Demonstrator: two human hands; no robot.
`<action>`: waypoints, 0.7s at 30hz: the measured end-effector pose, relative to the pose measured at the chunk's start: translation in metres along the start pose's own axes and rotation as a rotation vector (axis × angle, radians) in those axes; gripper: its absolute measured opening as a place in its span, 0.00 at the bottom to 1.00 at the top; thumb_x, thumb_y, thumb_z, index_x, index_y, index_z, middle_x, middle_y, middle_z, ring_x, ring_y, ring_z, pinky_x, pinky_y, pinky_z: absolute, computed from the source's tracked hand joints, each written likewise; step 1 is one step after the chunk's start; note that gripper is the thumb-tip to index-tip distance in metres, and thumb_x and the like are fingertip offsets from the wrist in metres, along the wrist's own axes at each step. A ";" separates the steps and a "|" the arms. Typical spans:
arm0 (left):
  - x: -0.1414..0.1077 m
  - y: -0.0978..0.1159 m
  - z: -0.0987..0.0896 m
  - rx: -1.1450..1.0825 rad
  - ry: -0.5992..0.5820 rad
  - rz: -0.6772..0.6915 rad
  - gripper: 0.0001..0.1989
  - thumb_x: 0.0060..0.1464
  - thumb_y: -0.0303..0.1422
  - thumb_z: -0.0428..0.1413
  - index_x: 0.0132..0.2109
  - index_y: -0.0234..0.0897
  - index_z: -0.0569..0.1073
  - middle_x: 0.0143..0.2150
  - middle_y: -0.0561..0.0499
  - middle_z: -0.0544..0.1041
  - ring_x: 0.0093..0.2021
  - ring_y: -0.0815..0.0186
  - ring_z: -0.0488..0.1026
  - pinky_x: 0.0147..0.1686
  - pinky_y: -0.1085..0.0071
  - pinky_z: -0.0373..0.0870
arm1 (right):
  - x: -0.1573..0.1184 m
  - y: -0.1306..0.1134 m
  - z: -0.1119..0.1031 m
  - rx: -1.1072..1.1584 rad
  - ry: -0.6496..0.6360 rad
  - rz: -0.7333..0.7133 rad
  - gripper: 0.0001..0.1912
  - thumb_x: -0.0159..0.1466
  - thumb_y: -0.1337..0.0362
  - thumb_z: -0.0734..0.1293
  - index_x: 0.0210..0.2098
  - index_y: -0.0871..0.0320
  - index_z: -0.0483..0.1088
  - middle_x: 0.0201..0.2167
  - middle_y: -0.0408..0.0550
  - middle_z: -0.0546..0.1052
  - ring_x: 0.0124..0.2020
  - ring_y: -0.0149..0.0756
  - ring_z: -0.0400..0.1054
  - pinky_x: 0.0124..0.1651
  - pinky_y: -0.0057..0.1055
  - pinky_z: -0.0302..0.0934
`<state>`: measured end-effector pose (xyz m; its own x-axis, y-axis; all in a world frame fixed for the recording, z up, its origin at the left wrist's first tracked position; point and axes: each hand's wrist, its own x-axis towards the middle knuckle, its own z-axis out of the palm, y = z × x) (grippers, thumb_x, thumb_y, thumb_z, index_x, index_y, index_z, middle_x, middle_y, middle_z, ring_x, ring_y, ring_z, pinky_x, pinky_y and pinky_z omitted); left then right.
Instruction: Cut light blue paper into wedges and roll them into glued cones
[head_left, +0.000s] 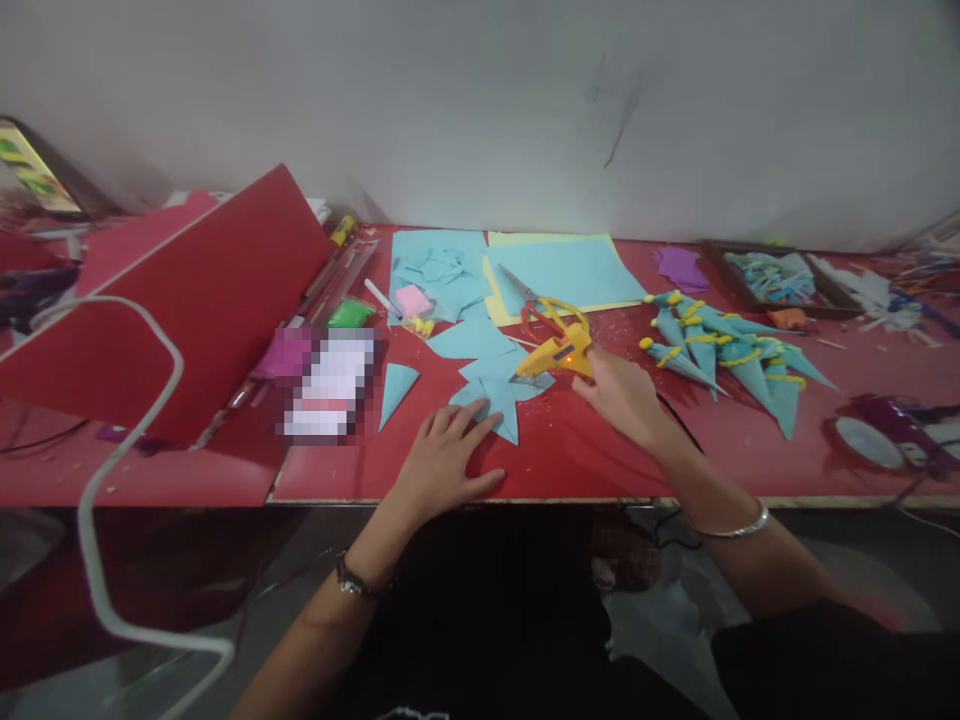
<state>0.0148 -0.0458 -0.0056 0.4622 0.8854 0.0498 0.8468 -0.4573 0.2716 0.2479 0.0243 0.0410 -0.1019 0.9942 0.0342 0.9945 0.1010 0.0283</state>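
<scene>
Blue paper pieces lie on the red table, overlapping in pointed shapes. My left hand lies with fingers spread, its fingertips on the near left edge of these pieces. A yellow glue gun is gripped in my right hand, its nozzle pointing left, over the blue pieces. Just behind the glue gun, scissors with red and yellow handles rest on blue sheets. A small blue paper cone lies left of the pieces.
Blue cones with yellow trim are heaped at the right, near a tray of scraps. A large red board leans at the left beside a blurred-out flat object. A white cable curves through the left foreground.
</scene>
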 end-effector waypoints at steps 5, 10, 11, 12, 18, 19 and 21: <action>0.000 0.000 0.000 -0.009 -0.001 0.001 0.31 0.50 0.48 0.50 0.61 0.48 0.56 0.63 0.52 0.55 0.55 0.53 0.55 0.52 0.56 0.55 | 0.001 0.000 0.003 0.013 0.013 -0.005 0.13 0.60 0.62 0.58 0.43 0.59 0.63 0.33 0.52 0.76 0.33 0.43 0.70 0.26 0.30 0.50; 0.000 0.000 -0.001 -0.011 -0.005 -0.003 0.31 0.50 0.49 0.50 0.60 0.47 0.57 0.63 0.52 0.56 0.55 0.53 0.55 0.52 0.55 0.55 | 0.005 0.007 0.005 0.091 0.152 0.059 0.16 0.59 0.59 0.59 0.44 0.61 0.63 0.33 0.54 0.75 0.33 0.45 0.69 0.28 0.31 0.53; 0.000 0.000 -0.001 -0.014 -0.010 -0.004 0.31 0.50 0.49 0.50 0.60 0.47 0.57 0.63 0.52 0.56 0.55 0.53 0.55 0.53 0.54 0.55 | 0.005 0.010 0.005 0.122 0.195 0.086 0.17 0.59 0.57 0.59 0.44 0.61 0.63 0.33 0.55 0.75 0.34 0.46 0.69 0.29 0.32 0.54; 0.000 0.000 -0.002 -0.021 -0.017 -0.006 0.31 0.50 0.49 0.50 0.60 0.47 0.57 0.62 0.52 0.56 0.55 0.52 0.55 0.53 0.54 0.55 | 0.006 0.015 0.005 0.156 0.232 0.112 0.19 0.59 0.55 0.59 0.44 0.62 0.63 0.33 0.56 0.74 0.35 0.47 0.69 0.30 0.33 0.55; 0.008 -0.007 -0.011 -0.079 0.070 -0.044 0.25 0.57 0.43 0.45 0.60 0.40 0.56 0.60 0.47 0.59 0.56 0.57 0.56 0.54 0.58 0.56 | -0.005 0.056 0.013 0.298 0.300 0.217 0.23 0.61 0.54 0.55 0.48 0.64 0.59 0.39 0.61 0.72 0.40 0.48 0.67 0.37 0.36 0.57; 0.010 -0.008 -0.012 -0.058 0.129 -0.085 0.24 0.57 0.41 0.45 0.59 0.38 0.57 0.58 0.46 0.61 0.56 0.57 0.56 0.54 0.58 0.56 | -0.009 0.063 0.016 0.302 0.308 0.244 0.23 0.62 0.54 0.54 0.49 0.65 0.58 0.41 0.63 0.71 0.41 0.49 0.66 0.38 0.37 0.57; 0.017 -0.010 -0.014 0.002 0.225 -0.187 0.24 0.56 0.40 0.47 0.56 0.35 0.60 0.55 0.43 0.64 0.54 0.55 0.58 0.53 0.58 0.57 | -0.019 0.076 0.025 0.312 0.313 0.299 0.23 0.62 0.56 0.53 0.50 0.66 0.57 0.42 0.64 0.70 0.43 0.50 0.66 0.39 0.38 0.57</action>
<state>0.0101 -0.0248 0.0062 0.2283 0.9503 0.2116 0.9125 -0.2846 0.2938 0.3259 0.0142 0.0178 0.2319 0.9276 0.2929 0.9366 -0.1316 -0.3247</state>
